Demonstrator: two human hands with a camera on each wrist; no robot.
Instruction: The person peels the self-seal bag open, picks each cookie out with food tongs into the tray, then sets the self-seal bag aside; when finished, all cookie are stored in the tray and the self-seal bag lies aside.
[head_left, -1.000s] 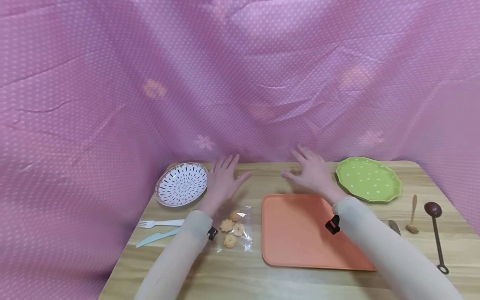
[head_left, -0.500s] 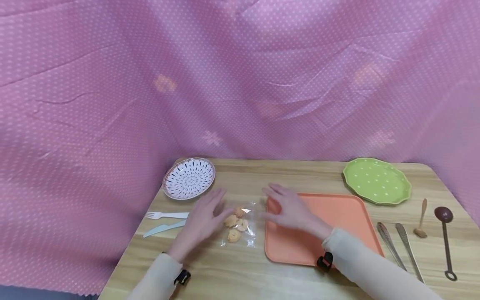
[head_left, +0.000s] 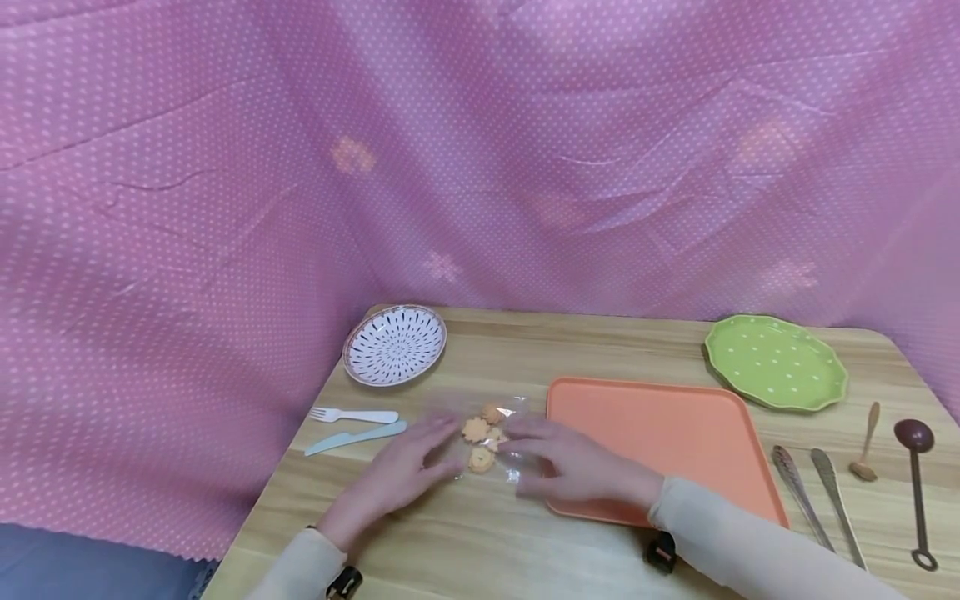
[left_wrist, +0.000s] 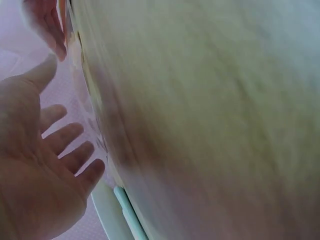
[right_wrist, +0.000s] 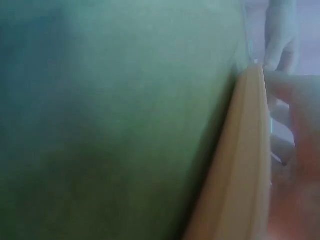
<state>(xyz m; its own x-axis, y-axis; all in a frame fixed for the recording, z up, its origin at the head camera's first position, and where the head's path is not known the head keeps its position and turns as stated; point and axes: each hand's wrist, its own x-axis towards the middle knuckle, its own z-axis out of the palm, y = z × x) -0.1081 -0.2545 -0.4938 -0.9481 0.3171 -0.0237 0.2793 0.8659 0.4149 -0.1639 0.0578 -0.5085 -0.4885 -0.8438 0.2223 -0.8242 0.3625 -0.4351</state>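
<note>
A clear plastic bag of cookies [head_left: 480, 433] lies on the wooden table between my two hands in the head view. My left hand [head_left: 401, 468] is at the bag's left side with its fingers spread. In the left wrist view the same left hand [left_wrist: 40, 160] shows an empty palm and loosely bent fingers. My right hand [head_left: 581, 460] reaches over the left edge of the orange tray [head_left: 660, 425], its blurred fingertips overlapping the bag's right side. The tray's rim [right_wrist: 240, 165] stands close by the right hand in the right wrist view.
A white fork [head_left: 356, 415] and a pale blue knife [head_left: 356, 437] lie left of the bag. Behind them is a patterned plate [head_left: 395, 346]. At right are a green dotted plate [head_left: 776, 362], two metal utensils [head_left: 832, 492], a small wooden spoon [head_left: 867, 446] and a brown ladle [head_left: 917, 475].
Both hands have come back from the far edge of the table and moved in toward the cookie bag, one on each side. The head view has shifted slightly left.
</note>
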